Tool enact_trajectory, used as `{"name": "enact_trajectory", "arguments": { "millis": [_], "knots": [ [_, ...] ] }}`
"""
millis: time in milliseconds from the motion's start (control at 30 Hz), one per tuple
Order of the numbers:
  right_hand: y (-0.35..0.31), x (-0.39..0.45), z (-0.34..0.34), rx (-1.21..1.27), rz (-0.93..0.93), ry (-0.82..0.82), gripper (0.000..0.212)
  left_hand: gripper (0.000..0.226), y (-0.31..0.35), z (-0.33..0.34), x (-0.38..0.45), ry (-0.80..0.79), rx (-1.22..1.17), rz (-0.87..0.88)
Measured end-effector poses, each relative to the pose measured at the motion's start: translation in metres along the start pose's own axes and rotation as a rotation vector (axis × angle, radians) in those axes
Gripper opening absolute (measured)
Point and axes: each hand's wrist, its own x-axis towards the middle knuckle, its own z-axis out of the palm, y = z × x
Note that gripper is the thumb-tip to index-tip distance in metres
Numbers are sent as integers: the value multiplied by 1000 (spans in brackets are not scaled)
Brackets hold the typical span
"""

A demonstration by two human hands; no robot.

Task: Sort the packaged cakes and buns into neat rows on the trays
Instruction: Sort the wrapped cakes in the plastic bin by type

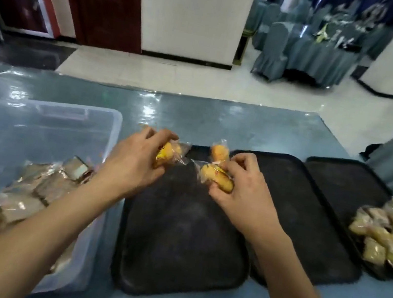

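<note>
1. Head view. Left hand (pixel 133 161) holds a wrapped yellow cake (pixel 167 154), fingers curled round it and pinching the wrapper, over the far-left corner of the nearest tray (pixel 179 263).
2. Right hand (pixel 244 185) has fingers pressed onto a second wrapped cake (pixel 216 177) near the same tray's far edge. A third cake (pixel 219 152) sits just beyond it, at the far edge.
3. Rest of stock: wrapped pkgs in the clear bin (pixel 107 118) at the table's left end. A pile of buns (pixel 388 238) on the rightmost tray (pixel 341 178), near end. Middle tray (pixel 308 219) bare.
4. Risk: wrappers look slick and loose, so a pinch on film only could let a cake slip or twist out of line.
5. Risk: three cakes crowd one corner. Setting one down may nudge its neighbour, esp. the third one, toward the tray's lip.
6. Risk: trays overlap at their edges. A push prob. shifts the row.
7. Writing: red/yellow print on wrappers, too blurred to read. No brand legible.
</note>
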Motion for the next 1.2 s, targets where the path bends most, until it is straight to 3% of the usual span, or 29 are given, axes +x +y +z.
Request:
{"name": "enact_trajectory", "arguments": {
  "millis": [300,600,1000,1200],
  "knots": [
    [192,-93,-62,-65,292,37,36,68,168,142,29,-153,-117,175],
    [350,-142,-104,-139,544,12,32,72,285,270,68,-373,-184,296],
    [535,-106,-142,-226,673,-129,41,67,399,410,168,-451,-245,266],
    [620,-80,-168,-418,580,-206,56,68,456,464,217,-371,-165,214]
  ]
}}
